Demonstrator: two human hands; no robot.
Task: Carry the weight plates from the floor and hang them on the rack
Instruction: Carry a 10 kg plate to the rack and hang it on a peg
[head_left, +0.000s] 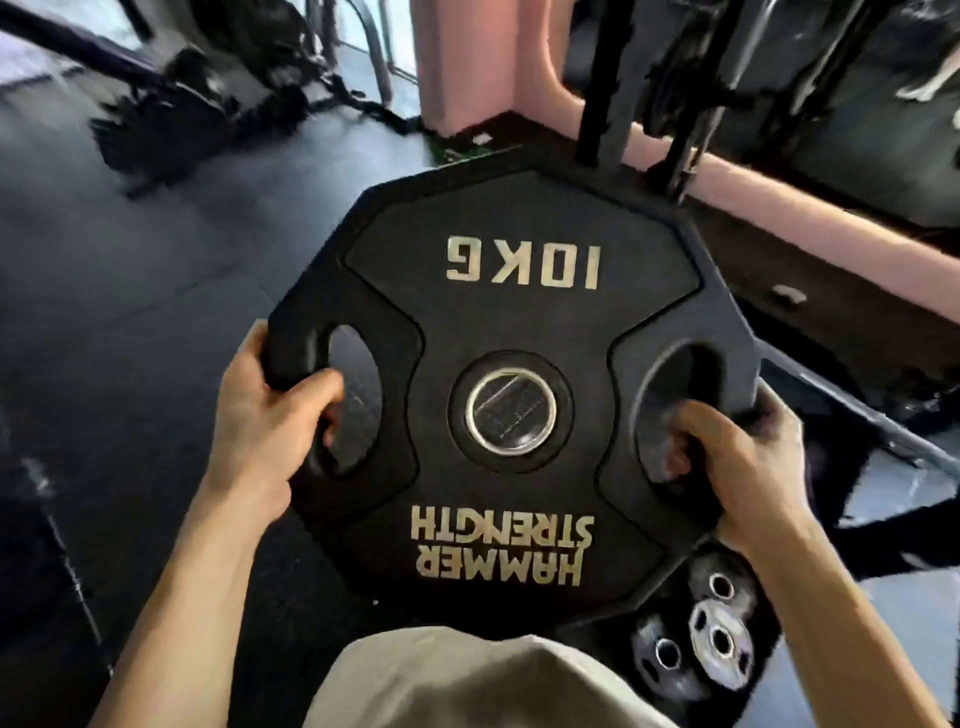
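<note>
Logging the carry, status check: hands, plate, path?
Left hand and right hand both grip the plate by its handle holes. Plate lifted, unhung. Smaller plates underfoot.

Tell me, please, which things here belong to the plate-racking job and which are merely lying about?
Job:
10 kg plate, held by left hand and right hand
smaller plates on the floor

Lying about:
pink pillar
exercise machine

The plate (511, 332), centre of the frame, carries two pale markings, both upside down to the camera. "10KG" stands on its upper panel, above the centre hole. "HAMMER STRENGTH" stands in two lines on its lower panel, below the hole. No other text in the frame is legible.
</note>
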